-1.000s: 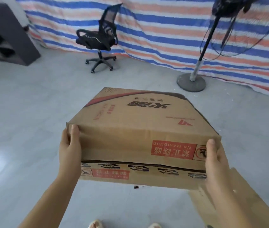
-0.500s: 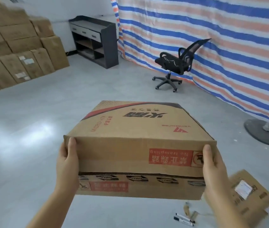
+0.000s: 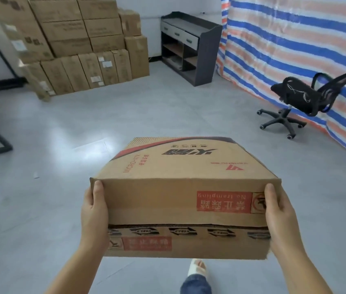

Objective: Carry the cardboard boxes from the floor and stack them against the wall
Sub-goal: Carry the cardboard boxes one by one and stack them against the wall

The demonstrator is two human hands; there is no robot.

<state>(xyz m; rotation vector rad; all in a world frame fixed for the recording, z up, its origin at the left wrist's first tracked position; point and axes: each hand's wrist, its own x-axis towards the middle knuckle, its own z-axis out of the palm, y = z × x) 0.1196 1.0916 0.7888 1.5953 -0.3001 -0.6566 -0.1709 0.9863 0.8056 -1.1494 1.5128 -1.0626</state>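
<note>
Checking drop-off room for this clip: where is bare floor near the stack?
Bare floor lies before the stacked boxes, and a narrow strip between them and the dark cabinet. Crowded by the office chair and tarp.

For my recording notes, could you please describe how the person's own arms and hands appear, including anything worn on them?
Both forearms are bare to the bottom of the frame, with no sleeves showing. The left hand and the right hand wear no gloves, and no rings, watch or wristbands can be seen. The thumbnails look short and unpainted.
</note>
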